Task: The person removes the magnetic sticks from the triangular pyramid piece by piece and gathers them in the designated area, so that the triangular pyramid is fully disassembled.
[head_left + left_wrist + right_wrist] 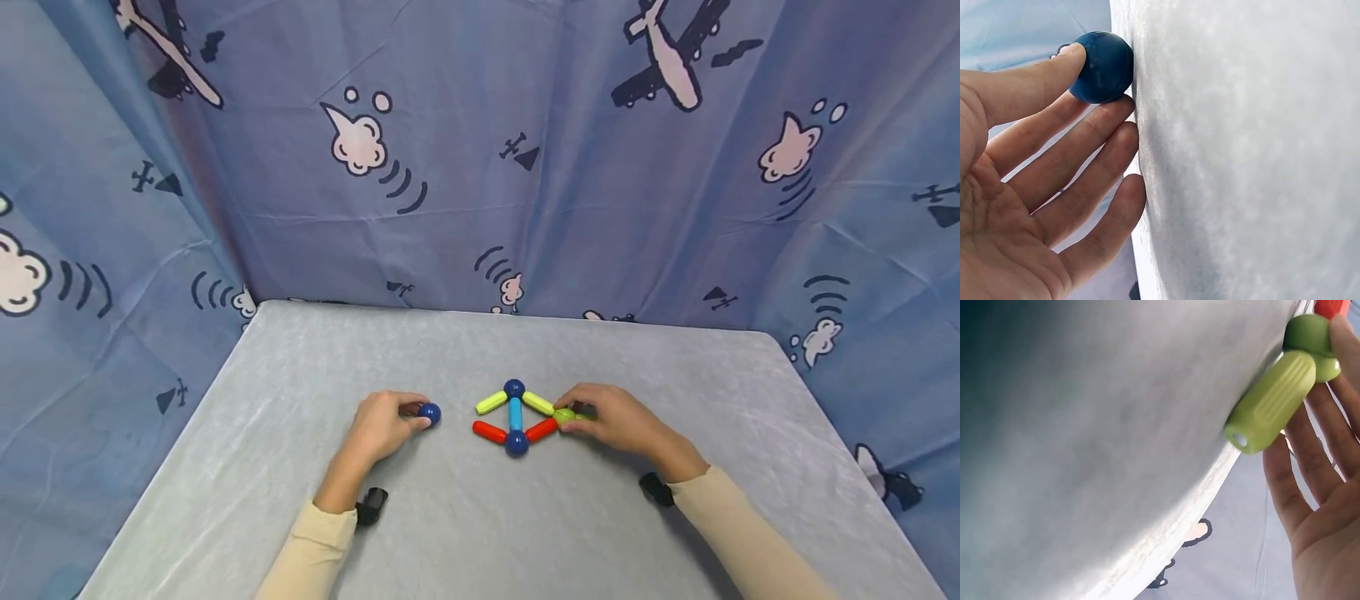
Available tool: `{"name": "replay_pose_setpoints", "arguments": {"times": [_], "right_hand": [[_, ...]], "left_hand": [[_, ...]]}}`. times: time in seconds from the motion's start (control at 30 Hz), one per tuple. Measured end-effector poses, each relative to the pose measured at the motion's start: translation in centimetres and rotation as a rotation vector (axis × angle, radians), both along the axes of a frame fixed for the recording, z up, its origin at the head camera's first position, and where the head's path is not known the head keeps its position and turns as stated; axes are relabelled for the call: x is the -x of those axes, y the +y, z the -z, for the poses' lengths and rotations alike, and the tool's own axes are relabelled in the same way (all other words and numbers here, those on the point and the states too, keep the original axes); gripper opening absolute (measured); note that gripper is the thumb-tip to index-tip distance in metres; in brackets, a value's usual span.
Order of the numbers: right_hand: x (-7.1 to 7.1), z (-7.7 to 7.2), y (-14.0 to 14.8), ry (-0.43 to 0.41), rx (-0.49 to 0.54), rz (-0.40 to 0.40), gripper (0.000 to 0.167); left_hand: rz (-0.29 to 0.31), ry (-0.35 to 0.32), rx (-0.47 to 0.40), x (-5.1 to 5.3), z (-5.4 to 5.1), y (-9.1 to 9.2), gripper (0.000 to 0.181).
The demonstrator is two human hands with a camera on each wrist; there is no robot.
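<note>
Lying on the pale cloth-covered table (450, 517), the red-yellow-blue plastic-looking stick-and-ball shape (515, 413) could break if tugged. Right hand (621, 418) and left hand (378, 426) pinch: the right the shape's round lime-green ball (564, 416), the left a loose, shiny dark-blue ball (431, 414), which could slip if pinched weakly.

The dark blue, round plastic-looking balls (516, 443) are smooth and glossy, as are the short red plastic-looking rods (489, 432), while a lime-green plastic-looking rod (1272, 403) has a satiny finish broken by moulded lengthwise ridges. The pale grey cloth-covered counter (450, 517) looks matt and faintly rough; the blue printed cloth curtain (450, 183) is matt, smooth and lightly creased.
</note>
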State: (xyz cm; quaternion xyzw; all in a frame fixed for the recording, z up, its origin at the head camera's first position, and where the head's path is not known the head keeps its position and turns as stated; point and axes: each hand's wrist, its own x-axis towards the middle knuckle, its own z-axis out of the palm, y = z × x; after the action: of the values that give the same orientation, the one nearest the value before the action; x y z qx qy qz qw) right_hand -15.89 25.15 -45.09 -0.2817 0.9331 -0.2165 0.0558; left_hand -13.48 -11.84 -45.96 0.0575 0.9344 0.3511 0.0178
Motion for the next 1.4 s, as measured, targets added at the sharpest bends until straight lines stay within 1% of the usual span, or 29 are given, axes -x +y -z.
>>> {"name": "replay_pose_setpoints", "arguments": {"times": [0.1, 0.27, 0.43, 0.57, 0.7, 0.87, 0.97, 1.07, 1.2, 1.4], "right_hand": [[0.3, -0.1, 0.3, -0.002, 0.01, 0.019, 0.031], [0.6, -0.1, 0.6, -0.018, 0.036, 0.019, 0.032], [0.7, 0.0, 0.5, -0.039, 0.051, 0.018, 0.032], [0.6, 0.0, 0.6, -0.047, 0.064, 0.028, 0.031], [0.6, 0.1, 0.7, -0.049, 0.069, 0.033, 0.032], [0.6, 0.4, 0.8, -0.052, 0.091, 0.033, 0.032], [0.5, 0.5, 0.8, -0.051, 0.099, 0.029, 0.032], [0.5, 0.7, 0.8, -0.054, 0.105, 0.025, 0.032], [0.5, 0.8, 0.7, -0.062, 0.106, 0.027, 0.032], [0.6, 0.8, 0.7, -0.07, 0.103, 0.039, 0.032]], "left_hand": [[0.001, 0.012, 0.0, 0.2, 0.0, 0.1, 0.029], [-0.004, 0.019, -0.008, 0.4, 0.0, 0.4, 0.027], [-0.002, -0.005, -0.034, 0.5, -0.2, 0.3, 0.028], [0.007, -0.019, -0.031, 1.2, -0.5, -0.2, 0.028], [0.012, -0.022, -0.01, 2.4, -0.9, -0.9, 0.029], [0.03, -0.024, -0.004, 4.5, -1.7, -1.8, 0.031], [0.036, -0.026, 0.0, 5.9, -1.9, -2.2, 0.032], [0.037, -0.027, 0.015, 7.1, -1.9, -2.5, 0.033], [0.04, -0.029, 0.04, 8.6, -1.7, -2.4, 0.033], [0.061, -0.027, 0.028, 10.0, -1.6, -1.7, 0.034]]}}
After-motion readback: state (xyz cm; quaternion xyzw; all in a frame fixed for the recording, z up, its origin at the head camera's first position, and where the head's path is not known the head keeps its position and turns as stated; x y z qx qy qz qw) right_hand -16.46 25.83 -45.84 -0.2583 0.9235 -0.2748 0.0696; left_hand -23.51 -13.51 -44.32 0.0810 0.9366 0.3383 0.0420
